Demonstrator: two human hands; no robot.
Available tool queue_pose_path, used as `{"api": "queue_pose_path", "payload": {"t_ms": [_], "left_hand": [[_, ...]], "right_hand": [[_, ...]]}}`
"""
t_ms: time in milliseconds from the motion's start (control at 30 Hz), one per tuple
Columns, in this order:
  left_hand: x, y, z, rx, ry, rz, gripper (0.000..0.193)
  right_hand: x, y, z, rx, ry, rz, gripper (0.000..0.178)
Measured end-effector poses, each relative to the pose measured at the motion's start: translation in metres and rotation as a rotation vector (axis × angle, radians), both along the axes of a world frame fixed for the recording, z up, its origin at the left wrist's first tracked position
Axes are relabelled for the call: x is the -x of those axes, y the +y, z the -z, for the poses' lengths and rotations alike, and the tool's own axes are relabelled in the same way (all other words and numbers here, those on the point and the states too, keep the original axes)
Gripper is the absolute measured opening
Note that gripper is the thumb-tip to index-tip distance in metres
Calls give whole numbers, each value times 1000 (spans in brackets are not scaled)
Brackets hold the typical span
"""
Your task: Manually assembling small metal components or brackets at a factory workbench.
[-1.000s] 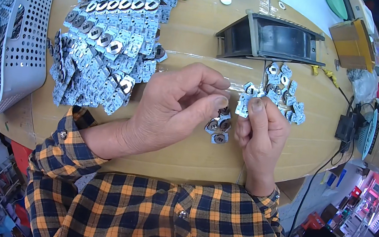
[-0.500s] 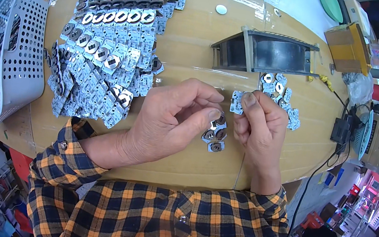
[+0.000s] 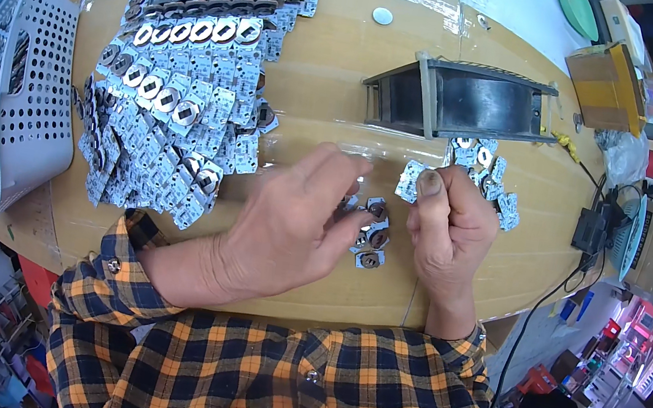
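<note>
My right hand (image 3: 454, 233) is closed, with the thumb pressed over the curled fingers. A small white circuit board (image 3: 409, 180) sticks out to the left from its grip. My left hand (image 3: 280, 227) hovers just left of a few small boards with round dark coin-cell holders (image 3: 370, 259) on the table. Its thumb and forefinger stand apart, and the fingertips are slightly smeared by motion. Part of that small group is hidden behind the left thumb. Further right, behind my right hand, lies another loose cluster of boards (image 3: 507, 209).
Overlapping rows of boards with round holders (image 3: 181, 100) cover the table's left side. A white perforated basket (image 3: 40, 99) full of boards stands at the left edge. A black fan (image 3: 479, 104) sits ahead, with a white disc (image 3: 383, 16) beyond. Cables and a black adapter (image 3: 589, 228) lie right.
My left hand has drawn a little left and down, its thumb and forefinger now wider apart. My right hand keeps its grip on the circuit board, slightly lower. The view has shifted slightly.
</note>
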State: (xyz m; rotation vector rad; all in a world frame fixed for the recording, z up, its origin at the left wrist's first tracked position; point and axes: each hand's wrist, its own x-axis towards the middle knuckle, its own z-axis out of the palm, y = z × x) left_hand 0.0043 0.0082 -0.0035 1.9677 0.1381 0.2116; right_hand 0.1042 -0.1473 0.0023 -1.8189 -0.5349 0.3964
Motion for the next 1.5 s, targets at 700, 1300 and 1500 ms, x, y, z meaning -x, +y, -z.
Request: {"api": "queue_pose_path", "payload": {"t_ms": [700,1300,1500], "left_hand": [[0,-8,15,464,-103,-108,24],[2,-6,15,407,-124,-109,17],[3,-4,17,416,-67,-101,15]], "right_hand": [[-4,-2,-5,67,-437,-94,14],[-2,-1,7,113,-697,-61,11],[-3,3,10,109,-700,-52,12]]}}
